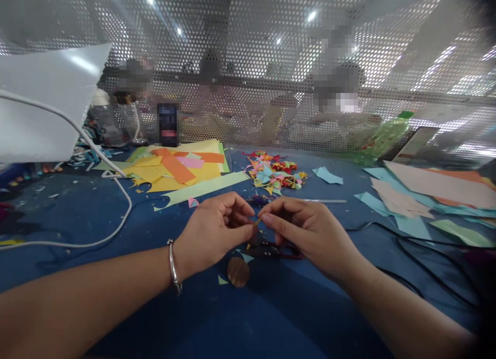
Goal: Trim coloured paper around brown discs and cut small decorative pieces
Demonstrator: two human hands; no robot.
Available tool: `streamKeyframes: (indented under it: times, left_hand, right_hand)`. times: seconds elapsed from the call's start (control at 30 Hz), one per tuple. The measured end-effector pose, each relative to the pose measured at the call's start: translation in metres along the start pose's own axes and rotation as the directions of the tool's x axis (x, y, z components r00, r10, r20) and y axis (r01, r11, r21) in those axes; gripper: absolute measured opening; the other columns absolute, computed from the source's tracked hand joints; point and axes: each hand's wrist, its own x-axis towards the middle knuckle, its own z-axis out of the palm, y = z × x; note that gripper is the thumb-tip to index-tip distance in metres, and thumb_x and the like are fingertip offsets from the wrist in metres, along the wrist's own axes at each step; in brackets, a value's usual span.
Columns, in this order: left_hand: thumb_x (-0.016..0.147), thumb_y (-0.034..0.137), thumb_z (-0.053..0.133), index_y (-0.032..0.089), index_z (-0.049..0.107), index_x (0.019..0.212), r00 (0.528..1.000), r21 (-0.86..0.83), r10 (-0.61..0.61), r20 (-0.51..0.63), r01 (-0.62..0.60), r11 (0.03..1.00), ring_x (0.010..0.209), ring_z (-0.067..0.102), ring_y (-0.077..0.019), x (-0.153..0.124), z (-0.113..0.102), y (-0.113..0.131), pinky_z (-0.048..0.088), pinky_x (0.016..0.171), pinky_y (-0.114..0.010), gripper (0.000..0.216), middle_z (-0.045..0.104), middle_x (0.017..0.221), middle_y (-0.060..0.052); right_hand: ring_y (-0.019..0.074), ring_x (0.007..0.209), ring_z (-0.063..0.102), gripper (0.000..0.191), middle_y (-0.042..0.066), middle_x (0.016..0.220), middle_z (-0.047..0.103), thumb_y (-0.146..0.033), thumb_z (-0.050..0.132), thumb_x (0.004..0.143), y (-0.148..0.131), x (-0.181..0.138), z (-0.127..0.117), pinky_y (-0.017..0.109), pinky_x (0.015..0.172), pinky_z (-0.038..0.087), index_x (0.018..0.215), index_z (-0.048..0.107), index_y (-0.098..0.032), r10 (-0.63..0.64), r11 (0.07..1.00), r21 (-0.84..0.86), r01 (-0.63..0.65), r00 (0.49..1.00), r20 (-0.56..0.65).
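I see left hand (211, 235) and right hand (315, 235) pinching a yellow-orange paper scrap (258, 221); apparent scissors (267, 249) lie beneath the grip, paper bits (277, 174) beyond; a hard tug might tear so slight a piece.

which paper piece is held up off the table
The small orange-yellow strip, held between the left hand and right hand; the other papers lie on the table.

No readable text — no labels, brands, numbers, signs
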Motion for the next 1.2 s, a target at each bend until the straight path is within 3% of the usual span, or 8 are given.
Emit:
streamKeyframes:
  times: [0.27,0.43,0.53,0.63,0.73,0.83,0.9,1.2]
  left_hand:
    - [0.074,0.022,0.072,0.018,0.060,0.095,0.998,0.102,0.065,0.019,-0.066,0.993,0.079,0.066,-0.0156,-0.001,0.000,-0.003,0.053,0.068,-0.028,0.025,0.069,0.087,-0.004]
    - [0.076,0.019,0.070,0.017,0.058,0.094,0.998,0.027,0.001,0.060,-0.003,1.000,0.066,0.062,-0.0120,0.000,0.000,-0.001,0.049,0.062,-0.025,0.021,0.065,0.072,0.000]
    - [0.075,0.017,0.071,0.016,0.060,0.095,0.998,0.015,-0.029,0.047,0.028,0.999,0.063,0.059,-0.0100,0.001,-0.001,0.000,0.047,0.062,-0.024,0.023,0.064,0.070,0.002]
    - [0.075,0.017,0.073,0.015,0.063,0.100,0.998,-0.029,-0.047,-0.035,0.046,0.999,0.064,0.058,-0.0089,0.003,-0.003,-0.001,0.047,0.065,-0.023,0.027,0.063,0.070,0.003]
    - [0.075,0.017,0.074,0.014,0.065,0.098,0.993,-0.101,-0.067,-0.099,0.057,0.993,0.067,0.060,-0.0101,0.006,-0.004,-0.003,0.048,0.067,-0.024,0.025,0.065,0.072,0.001]
    - [0.075,0.016,0.073,0.013,0.066,0.093,0.987,-0.145,-0.081,-0.136,0.061,0.988,0.070,0.062,-0.0107,0.007,-0.004,-0.004,0.049,0.069,-0.024,0.020,0.067,0.075,-0.001]
    - [0.076,0.016,0.073,0.013,0.066,0.093,0.987,-0.149,-0.079,-0.142,0.057,0.987,0.071,0.062,-0.0102,0.006,-0.003,-0.005,0.049,0.069,-0.024,0.019,0.067,0.076,-0.001]
    - [0.077,0.012,0.073,0.013,0.066,0.092,0.984,-0.174,-0.125,-0.125,0.102,0.980,0.067,0.058,-0.0078,0.003,0.000,0.001,0.045,0.065,-0.021,0.016,0.065,0.071,0.002]
  right_hand:
    - [0.0079,0.039,0.044,0.028,-0.004,0.051,0.053,-0.046,0.065,0.085,0.004,0.000,-0.001,0.020,0.036,0.033,0.087,0.068,-0.018,0.013,1.000,0.009,-0.013,1.000,0.018]
    - [0.0079,0.039,0.045,0.026,-0.005,0.051,0.053,-0.044,0.065,0.085,0.002,0.001,0.001,0.020,0.037,0.033,0.085,0.069,-0.018,0.016,1.000,-0.001,-0.016,0.999,0.033]
    - [0.0098,0.042,0.048,0.027,-0.003,0.052,0.055,-0.044,0.064,0.085,0.003,0.003,-0.004,0.022,0.039,0.035,0.087,0.070,-0.018,-0.025,0.998,-0.064,0.023,0.999,-0.029]
    - [0.0118,0.047,0.053,0.028,0.000,0.060,0.061,-0.044,0.063,0.084,0.007,0.007,-0.014,0.024,0.047,0.041,0.086,0.070,-0.018,-0.091,0.978,-0.200,0.063,0.987,-0.136]
    - [0.0150,0.057,0.058,0.024,0.003,0.072,0.068,-0.040,0.058,0.087,0.013,0.012,-0.023,0.027,0.054,0.043,0.083,0.069,-0.019,-0.111,0.878,-0.477,0.052,0.989,-0.096]
    - [0.0167,0.061,0.059,0.015,0.003,0.071,0.069,-0.030,0.057,0.085,0.016,0.014,-0.026,0.027,0.054,0.036,0.080,0.068,-0.021,0.082,0.630,-0.776,-0.026,0.996,0.032]
    - [0.0175,0.064,0.060,0.010,0.003,0.075,0.070,-0.022,0.057,0.081,0.017,0.015,-0.025,0.028,0.054,0.034,0.080,0.067,-0.021,0.177,0.507,-0.861,-0.043,0.983,0.055]
    - [0.0201,0.064,0.060,0.008,0.005,0.073,0.069,-0.021,0.055,0.077,0.012,0.013,-0.018,0.029,0.053,0.028,0.072,0.061,-0.021,0.180,0.436,-0.898,-0.059,0.983,0.022]
